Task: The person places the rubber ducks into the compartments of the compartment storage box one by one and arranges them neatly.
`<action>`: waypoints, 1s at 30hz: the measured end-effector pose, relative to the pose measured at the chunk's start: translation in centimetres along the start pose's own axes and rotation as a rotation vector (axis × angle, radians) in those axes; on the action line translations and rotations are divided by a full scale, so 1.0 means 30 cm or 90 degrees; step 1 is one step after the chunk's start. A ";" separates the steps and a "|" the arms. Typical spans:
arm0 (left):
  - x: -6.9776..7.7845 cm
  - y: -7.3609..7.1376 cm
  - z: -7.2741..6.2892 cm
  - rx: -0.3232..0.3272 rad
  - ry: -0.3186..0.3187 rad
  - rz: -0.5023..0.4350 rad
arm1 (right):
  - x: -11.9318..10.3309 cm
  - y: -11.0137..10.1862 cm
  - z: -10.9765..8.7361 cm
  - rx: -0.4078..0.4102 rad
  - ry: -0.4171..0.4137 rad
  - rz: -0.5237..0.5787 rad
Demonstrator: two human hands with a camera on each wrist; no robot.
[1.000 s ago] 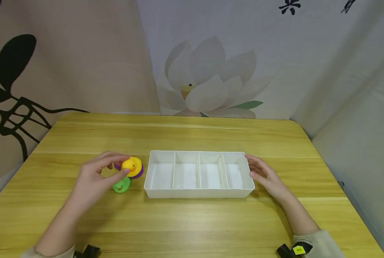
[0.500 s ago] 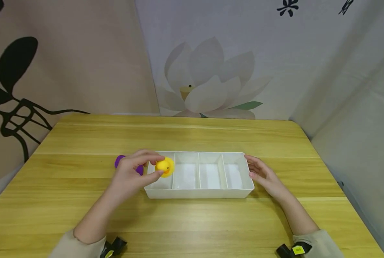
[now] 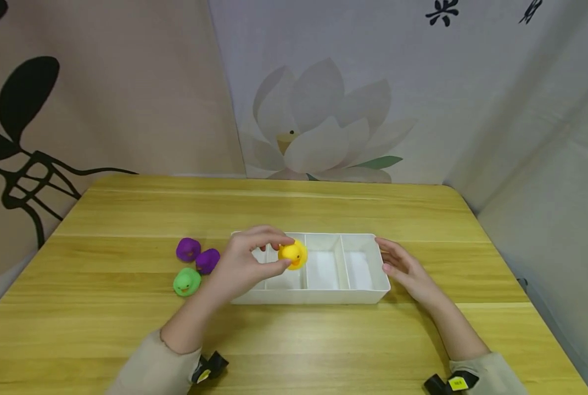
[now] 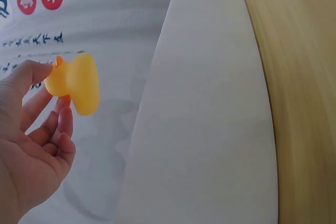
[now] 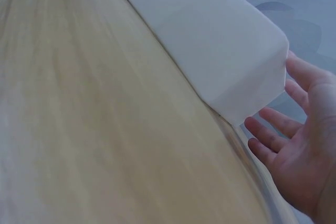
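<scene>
My left hand [image 3: 246,258] pinches a yellow rubber duck [image 3: 296,254] between thumb and fingers, over the second compartment from the left. In the left wrist view the duck [image 4: 83,83] hangs from the fingertips, above the rim level of the box. The white divided box [image 3: 313,297] stands lengthwise in front of me, its left end partly hidden by the left hand. My right hand [image 3: 406,270] rests against its right end, fingers relaxed. The right wrist view shows that hand's fingertips [image 5: 257,124] at the box's end wall [image 5: 262,85].
Left of the box, two purple ducks [image 3: 188,249] and a green duck [image 3: 187,282] sit close together on the wooden table [image 3: 323,351]. A printed curtain [image 3: 333,109] hangs behind the table's far edge.
My left hand has lifted the yellow duck from beside the other ducks and carried it right, over the box. The right hand has stayed at the box's end.
</scene>
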State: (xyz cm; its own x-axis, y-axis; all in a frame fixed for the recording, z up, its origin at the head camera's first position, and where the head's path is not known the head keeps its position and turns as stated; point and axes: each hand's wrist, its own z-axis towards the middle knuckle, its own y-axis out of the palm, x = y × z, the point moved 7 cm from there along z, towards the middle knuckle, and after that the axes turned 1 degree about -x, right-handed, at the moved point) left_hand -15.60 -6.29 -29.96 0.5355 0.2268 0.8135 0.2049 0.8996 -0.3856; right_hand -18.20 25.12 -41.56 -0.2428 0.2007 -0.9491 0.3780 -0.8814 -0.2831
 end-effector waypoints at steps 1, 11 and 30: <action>-0.002 0.011 0.009 -0.004 -0.001 -0.006 | -0.001 0.000 0.000 0.001 -0.003 -0.002; -0.008 0.109 0.076 -0.038 -0.019 -0.026 | -0.002 -0.002 0.002 0.004 -0.008 0.011; 0.005 0.288 0.170 -0.141 0.001 -0.027 | 0.002 0.001 -0.001 -0.001 0.020 0.004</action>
State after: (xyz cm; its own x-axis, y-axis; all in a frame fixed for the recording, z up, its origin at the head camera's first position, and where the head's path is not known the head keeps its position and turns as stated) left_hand -17.92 3.44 -30.95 0.5243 0.1899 0.8301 0.4023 0.8039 -0.4381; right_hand -18.19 25.12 -41.64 -0.2116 0.2091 -0.9547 0.3813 -0.8817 -0.2777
